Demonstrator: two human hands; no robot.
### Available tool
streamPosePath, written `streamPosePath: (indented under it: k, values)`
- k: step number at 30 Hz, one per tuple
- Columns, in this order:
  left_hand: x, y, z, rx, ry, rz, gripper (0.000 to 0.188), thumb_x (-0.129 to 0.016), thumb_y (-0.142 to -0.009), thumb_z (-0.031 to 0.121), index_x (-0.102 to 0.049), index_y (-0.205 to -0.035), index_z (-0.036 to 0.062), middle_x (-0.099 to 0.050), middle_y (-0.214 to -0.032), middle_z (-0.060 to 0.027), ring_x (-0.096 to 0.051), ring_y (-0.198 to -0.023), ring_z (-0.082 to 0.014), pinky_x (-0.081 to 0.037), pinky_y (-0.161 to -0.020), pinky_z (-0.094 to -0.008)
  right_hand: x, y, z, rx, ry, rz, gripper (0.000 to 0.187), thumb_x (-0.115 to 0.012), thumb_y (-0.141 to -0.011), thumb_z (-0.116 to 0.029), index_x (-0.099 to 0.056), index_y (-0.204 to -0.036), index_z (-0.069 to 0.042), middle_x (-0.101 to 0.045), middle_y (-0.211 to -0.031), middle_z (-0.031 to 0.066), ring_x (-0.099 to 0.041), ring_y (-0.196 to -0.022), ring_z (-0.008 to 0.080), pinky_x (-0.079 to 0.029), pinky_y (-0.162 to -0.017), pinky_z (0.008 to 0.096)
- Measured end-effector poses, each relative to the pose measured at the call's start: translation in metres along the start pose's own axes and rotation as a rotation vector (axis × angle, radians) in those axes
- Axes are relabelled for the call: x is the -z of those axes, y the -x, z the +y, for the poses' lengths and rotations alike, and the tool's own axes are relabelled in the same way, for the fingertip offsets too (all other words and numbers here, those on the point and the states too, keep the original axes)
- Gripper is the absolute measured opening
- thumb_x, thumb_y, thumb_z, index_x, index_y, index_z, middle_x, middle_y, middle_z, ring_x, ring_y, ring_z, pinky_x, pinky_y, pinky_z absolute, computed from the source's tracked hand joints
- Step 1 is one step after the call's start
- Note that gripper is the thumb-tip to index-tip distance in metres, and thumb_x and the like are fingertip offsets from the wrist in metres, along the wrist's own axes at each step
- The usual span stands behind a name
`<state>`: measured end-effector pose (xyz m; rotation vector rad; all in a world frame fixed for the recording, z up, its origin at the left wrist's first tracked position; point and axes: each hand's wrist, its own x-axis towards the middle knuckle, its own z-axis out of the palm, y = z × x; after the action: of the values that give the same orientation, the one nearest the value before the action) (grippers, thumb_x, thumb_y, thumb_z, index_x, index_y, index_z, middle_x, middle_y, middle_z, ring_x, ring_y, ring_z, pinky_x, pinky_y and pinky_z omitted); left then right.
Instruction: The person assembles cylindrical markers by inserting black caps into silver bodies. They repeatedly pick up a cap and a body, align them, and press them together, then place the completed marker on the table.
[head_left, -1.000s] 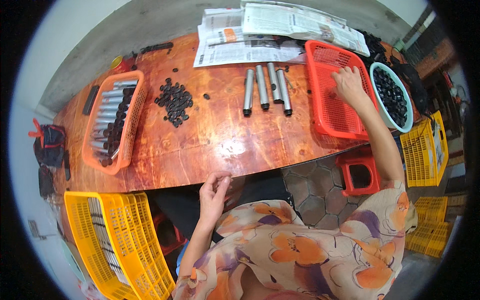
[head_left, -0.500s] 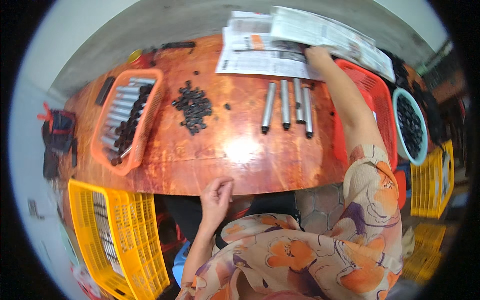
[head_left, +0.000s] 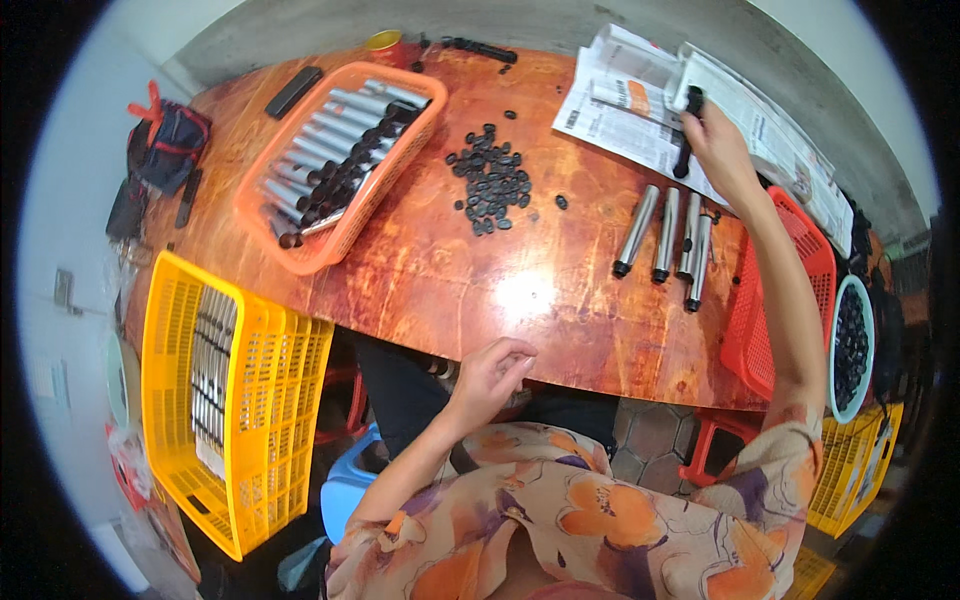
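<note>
Glossy varnished wood table, brushed metal tubes, perforated plastic baskets, matt paper sheets, black plastic caps.

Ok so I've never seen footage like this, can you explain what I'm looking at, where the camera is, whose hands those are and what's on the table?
There is no machine here. The single round picture comes from a fisheye camera worn on a person's head, looking down, so straight edges bend near the rim. The two arms rising from the bottom are that person's own. The left hand sits curled at the near edge of the wooden table, holding nothing that shows. The right hand reaches far over the newspapers and grips a slim black tool. On the table lie four metal tubes, a pile of small black caps and an orange basket of more tubes. A yellow crate stands below the table on the left.
</note>
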<state>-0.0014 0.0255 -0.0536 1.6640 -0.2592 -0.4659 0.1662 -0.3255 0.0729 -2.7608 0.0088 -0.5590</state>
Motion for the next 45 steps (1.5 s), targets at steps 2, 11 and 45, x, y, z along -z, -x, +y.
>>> streamPosePath:
  k: [2, 11, 45]
  values:
    - [0.014, -0.001, 0.007, -0.038, -0.095, 0.086, 0.016, -0.058, -0.088, 0.011, -0.061, -0.099, 0.0001, -0.062, -0.083, -0.0068, -0.059, -0.066, -0.0102, -0.048, -0.060, -0.0250, 0.007, 0.028, -0.025, -0.098, -0.517, -0.021, 0.030, -0.043, -0.095, -0.032, -0.049, -0.093, -0.003, -0.056, -0.076, 0.0152, -0.061, -0.072, 0.0216, -0.048, -0.064, 0.0361]
    - [0.233, -0.041, 0.072, -0.400, -1.186, 0.888, 0.017, -0.054, -0.083, 0.007, -0.059, -0.100, 0.0054, -0.058, -0.092, -0.0142, -0.057, -0.089, -0.0336, -0.047, -0.076, -0.0404, 0.004, 0.197, -0.123, -0.744, -1.295, -0.144, 0.034, -0.039, -0.098, -0.035, -0.047, -0.116, -0.008, -0.043, -0.057, 0.0020, -0.040, -0.037, 0.0110, -0.037, -0.034, 0.0266]
    - [0.092, 0.028, 0.093, -0.574, 0.211, 0.288, 0.039, -0.055, -0.081, -0.011, -0.044, -0.116, -0.0003, -0.058, -0.112, -0.0172, -0.058, -0.106, -0.0223, -0.045, -0.094, -0.0334, -0.025, 0.166, -0.178, -0.479, -1.762, -0.531, 0.045, -0.050, -0.095, -0.034, -0.052, -0.120, 0.003, -0.059, -0.071, 0.0088, -0.040, -0.038, 0.0055, -0.033, -0.038, 0.0200]
